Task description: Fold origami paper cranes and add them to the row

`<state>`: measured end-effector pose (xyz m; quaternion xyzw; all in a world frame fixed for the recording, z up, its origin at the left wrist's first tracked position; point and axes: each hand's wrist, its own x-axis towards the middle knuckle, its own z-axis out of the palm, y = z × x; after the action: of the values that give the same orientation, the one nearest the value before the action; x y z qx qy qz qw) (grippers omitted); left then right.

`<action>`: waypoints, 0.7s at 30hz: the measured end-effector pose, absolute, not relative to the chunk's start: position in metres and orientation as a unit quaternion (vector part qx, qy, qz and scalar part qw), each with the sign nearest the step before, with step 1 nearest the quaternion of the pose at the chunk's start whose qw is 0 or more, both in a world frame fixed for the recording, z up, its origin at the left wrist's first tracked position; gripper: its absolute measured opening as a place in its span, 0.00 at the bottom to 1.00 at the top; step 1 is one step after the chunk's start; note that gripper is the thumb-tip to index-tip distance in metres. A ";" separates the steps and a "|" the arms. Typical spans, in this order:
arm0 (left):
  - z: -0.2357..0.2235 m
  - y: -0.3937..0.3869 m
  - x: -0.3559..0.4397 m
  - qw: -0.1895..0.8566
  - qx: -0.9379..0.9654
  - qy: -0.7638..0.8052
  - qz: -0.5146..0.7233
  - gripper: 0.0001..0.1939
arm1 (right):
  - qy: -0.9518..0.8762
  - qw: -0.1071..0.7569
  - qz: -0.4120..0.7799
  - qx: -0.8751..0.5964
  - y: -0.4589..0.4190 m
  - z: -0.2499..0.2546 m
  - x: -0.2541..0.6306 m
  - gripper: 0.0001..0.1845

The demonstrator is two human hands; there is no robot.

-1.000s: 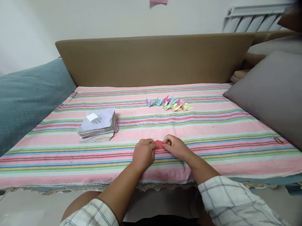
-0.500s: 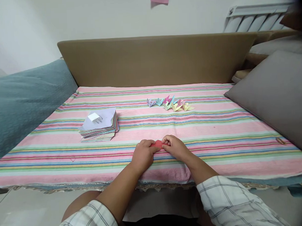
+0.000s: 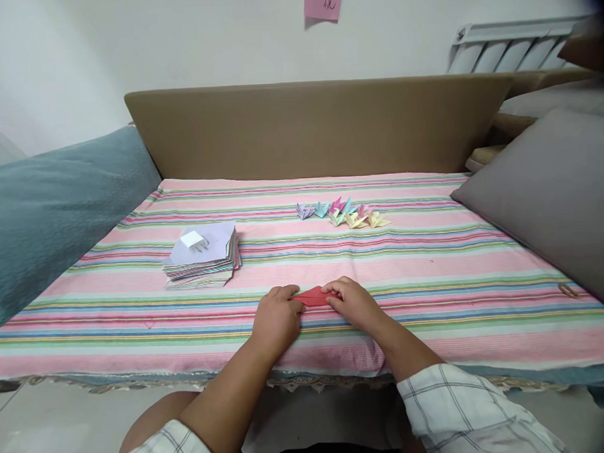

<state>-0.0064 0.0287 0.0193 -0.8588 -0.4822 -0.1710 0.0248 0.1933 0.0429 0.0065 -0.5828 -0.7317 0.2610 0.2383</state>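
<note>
Between my hands lies a folded piece of red origami paper (image 3: 314, 297), long and pointed, on the striped cloth (image 3: 307, 353). My left hand (image 3: 279, 319) grips its left tip between thumb and fingers. At the other end, the thumb and fingers of my right hand (image 3: 354, 303) pinch the paper's right side. Both ends of the paper are partly hidden by my fingers. Farther back sits a group of several folded paper cranes (image 3: 352, 217) in lilac, blue, pink, green and yellow.
A stack of coloured paper sheets (image 3: 203, 257) stands to the left with a white plug adapter (image 3: 194, 241) on top. A teal cushion (image 3: 65, 203) borders the left, a grey pillow (image 3: 545, 196) the right. Behind rises a brown backrest (image 3: 308, 129). A small brown ring (image 3: 568, 290) lies at right.
My left hand has shifted left toward the paper's left tip, so more of the red paper shows between my hands. The whole view has tilted slightly upward.
</note>
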 end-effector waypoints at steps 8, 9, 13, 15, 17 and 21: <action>0.011 -0.005 0.019 0.059 -0.905 -0.371 -0.198 0.09 | -0.752 0.219 0.213 -0.583 0.040 0.010 0.190 0.13; 0.008 -0.009 0.023 0.053 -0.908 -0.374 -0.183 0.08 | -0.755 0.218 0.206 -0.584 0.040 0.010 0.190 0.13; 0.002 -0.014 0.028 0.032 -0.907 -0.396 -0.142 0.15 | -0.758 0.212 0.149 -0.598 0.038 0.010 0.190 0.11; 0.003 -0.014 0.028 0.024 -0.905 -0.402 -0.137 0.17 | -0.757 0.214 0.132 -0.603 0.037 0.010 0.191 0.11; 0.005 -0.014 0.028 0.021 -0.903 -0.406 -0.138 0.18 | -0.764 0.215 0.139 -0.592 0.037 0.010 0.192 0.12; 0.007 -0.016 0.029 0.023 -0.901 -0.413 -0.128 0.22 | -0.777 0.213 0.153 -0.572 0.036 0.012 0.193 0.13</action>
<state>0.0291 -0.0156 0.0068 -0.9013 -0.4132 -0.1277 0.0234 0.1934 0.0356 0.0118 -0.5719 -0.7771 0.1531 0.2134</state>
